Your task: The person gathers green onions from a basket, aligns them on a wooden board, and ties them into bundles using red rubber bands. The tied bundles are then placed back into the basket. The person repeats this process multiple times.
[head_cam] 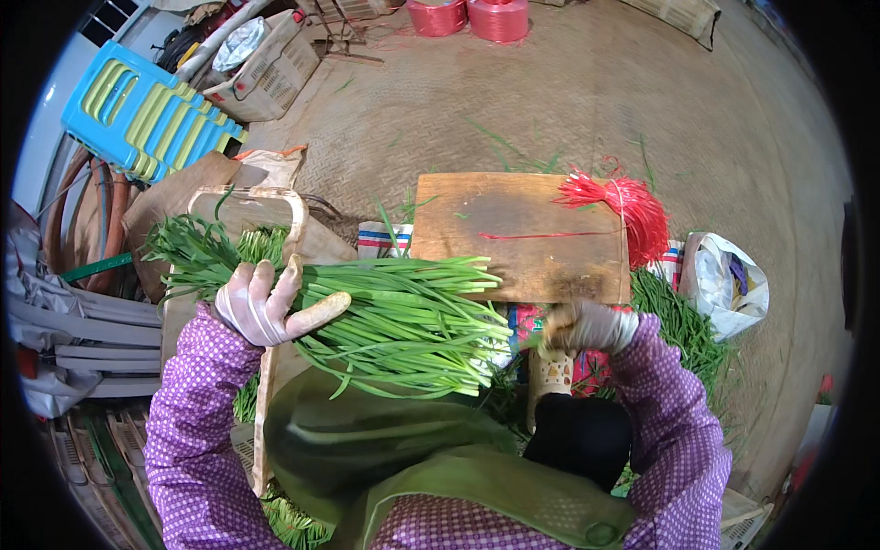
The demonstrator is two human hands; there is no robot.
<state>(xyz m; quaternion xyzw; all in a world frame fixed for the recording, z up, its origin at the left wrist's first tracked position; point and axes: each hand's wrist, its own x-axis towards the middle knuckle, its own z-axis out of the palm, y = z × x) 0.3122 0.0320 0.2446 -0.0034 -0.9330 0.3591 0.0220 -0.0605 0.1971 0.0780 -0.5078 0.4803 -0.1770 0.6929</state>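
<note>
A thick bunch of garlic chives [399,309] lies across my lap, pale cut ends to the right and leafy tips to the left. My left hand [265,306], in a soiled pale glove, holds it near the leafy end, thumb pointing right along the stems. My right hand [584,326], also gloved, is motion-blurred just right of the cut ends, its fingers curled. Whether it holds anything is unclear. Beyond the bunch is a worn wooden board [509,220], with one red plastic strand [543,236] lying across it. A tied bundle of red strands [636,213] hangs over its right edge.
A plastic crate [265,412] with more chives stands at my left. Loose greens [677,323] lie right of the board, beside a white bag [742,295] with scraps. Stacked blue and yellow stools [151,113], another crate [275,69] and red twine rolls [498,20] stand farther off.
</note>
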